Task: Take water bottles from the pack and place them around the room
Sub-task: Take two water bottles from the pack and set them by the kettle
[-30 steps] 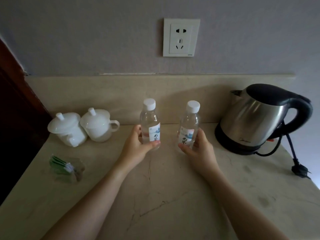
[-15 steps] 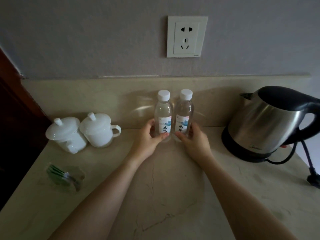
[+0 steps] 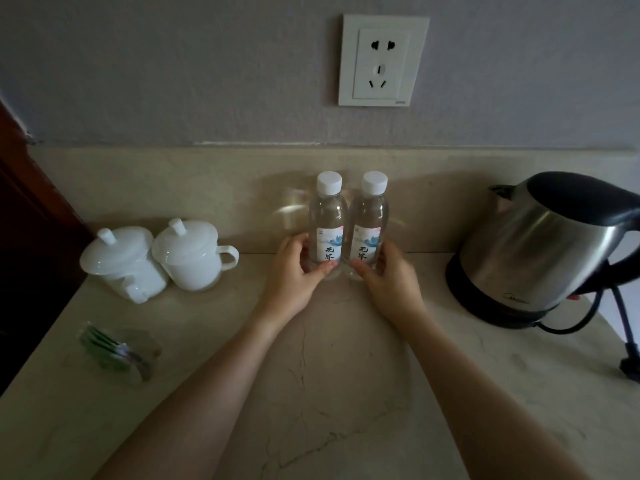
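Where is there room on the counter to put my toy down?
Bare counter lies in front of the bottles, between the arms, and between the right hand and kettle. The left side is crowded with cups and packets.

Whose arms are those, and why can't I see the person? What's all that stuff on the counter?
The camera sits on the person's head and looks down, so you only see their arms. The left hand holds the left bottle and the right hand holds the right bottle. Both bottles stand side by side on the counter, near the back. To the left are two white lidded cups and some green packets. On the right is a kettle. A wall socket is above.
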Available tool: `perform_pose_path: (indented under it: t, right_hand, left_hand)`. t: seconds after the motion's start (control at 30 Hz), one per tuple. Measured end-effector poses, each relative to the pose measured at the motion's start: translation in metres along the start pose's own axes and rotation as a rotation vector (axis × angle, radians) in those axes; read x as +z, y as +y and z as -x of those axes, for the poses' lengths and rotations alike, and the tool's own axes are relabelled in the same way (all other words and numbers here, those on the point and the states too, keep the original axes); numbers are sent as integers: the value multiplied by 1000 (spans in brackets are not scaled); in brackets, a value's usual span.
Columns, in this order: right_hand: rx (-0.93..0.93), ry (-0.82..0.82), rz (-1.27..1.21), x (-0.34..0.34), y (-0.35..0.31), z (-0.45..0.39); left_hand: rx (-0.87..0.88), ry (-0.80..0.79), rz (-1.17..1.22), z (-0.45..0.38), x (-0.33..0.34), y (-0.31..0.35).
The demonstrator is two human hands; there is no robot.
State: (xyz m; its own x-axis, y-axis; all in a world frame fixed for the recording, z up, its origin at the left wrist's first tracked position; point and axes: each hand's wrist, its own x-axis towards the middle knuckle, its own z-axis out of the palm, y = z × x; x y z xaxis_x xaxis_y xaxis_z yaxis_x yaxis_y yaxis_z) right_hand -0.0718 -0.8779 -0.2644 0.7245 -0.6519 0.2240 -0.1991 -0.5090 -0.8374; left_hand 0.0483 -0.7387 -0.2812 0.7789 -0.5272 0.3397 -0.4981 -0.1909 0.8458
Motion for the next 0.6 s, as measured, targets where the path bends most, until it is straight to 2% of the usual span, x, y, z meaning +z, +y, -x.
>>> perform_pose_path:
  t: [0.27,0.43,0.53,0.6]
  right_hand:
    - [-58,-30,26,-3,3,-2]
    - [-4,-89,62,-5,5,-4]
    - [82,-106,9,-8,4,4]
    - [35,11,2,-11,-8,23]
  left_hand:
    - [15,14,-41,3,0,6]
    - [-83,-5,-42,12,2,14]
    - [-207,76,-39,35,-3,31]
    - [-157,196,-79,58,-16,54]
